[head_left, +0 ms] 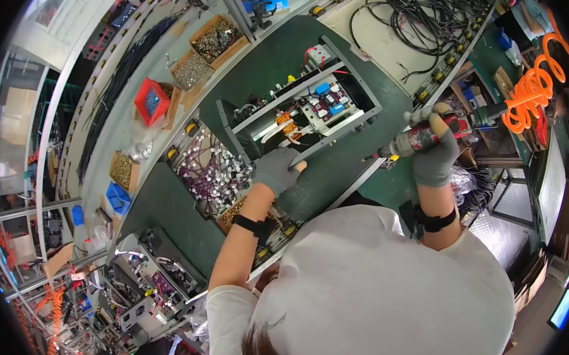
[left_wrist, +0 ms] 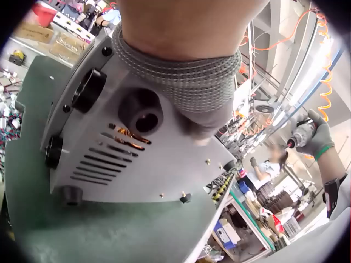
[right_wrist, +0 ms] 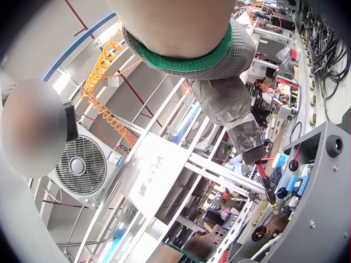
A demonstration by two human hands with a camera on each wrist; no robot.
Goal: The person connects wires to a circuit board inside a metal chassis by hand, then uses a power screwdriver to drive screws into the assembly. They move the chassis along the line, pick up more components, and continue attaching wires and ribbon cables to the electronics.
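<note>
A grey metal chassis [head_left: 340,134], its top uncovered, lies on the green work surface [head_left: 326,190] with wiring and blue and yellow parts inside. My gloved left hand [head_left: 277,169] grips its near side panel at the left end. In the left wrist view the thumb lies against the slotted outer panel [left_wrist: 137,170]; the other fingers are hidden over the edge. Off to the right, my gloved right hand [head_left: 437,152] grips a power screwdriver [head_left: 409,142], held apart from the chassis in the head view. Its slim bit [right_wrist: 267,186] shows in the right wrist view.
Left of the chassis spreads a pile of white connectors with dark leads [head_left: 213,172]. Bins of small fasteners [head_left: 216,39] and a red bin [head_left: 151,102] line the far side. Black cables [head_left: 427,22] lie at back right. An orange coiled hose [head_left: 531,96] hangs right of the screwdriver.
</note>
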